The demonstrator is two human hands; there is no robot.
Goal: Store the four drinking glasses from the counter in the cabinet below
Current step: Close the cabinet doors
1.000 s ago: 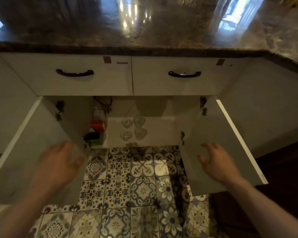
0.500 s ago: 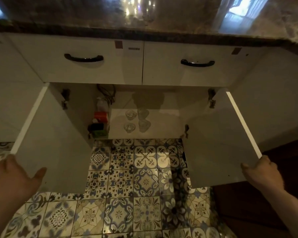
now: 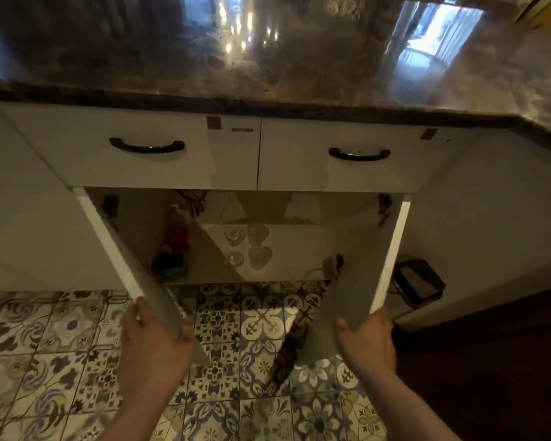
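Note:
Several clear drinking glasses (image 3: pixel 248 246) stand close together on the white shelf (image 3: pixel 287 243) inside the cabinet under the counter. The left cabinet door (image 3: pixel 131 265) and the right cabinet door (image 3: pixel 360 281) both stand half swung in. My left hand (image 3: pixel 155 342) grips the outer edge of the left door. My right hand (image 3: pixel 366 338) grips the outer edge of the right door. The dark marble counter (image 3: pixel 268 58) above shows no glasses.
Two white drawers with black handles (image 3: pixel 147 146) (image 3: pixel 359 154) sit under the counter edge. A red and a green item (image 3: pixel 175 249) stand at the shelf's left. A dark bin (image 3: pixel 417 283) sits on the floor to the right. Patterned tiles (image 3: pixel 261 319) cover the floor.
Both hands moved from reaching for the wide-open doors to gripping their edges, and both doors have swung inward toward the cabinet. The glasses have not moved.

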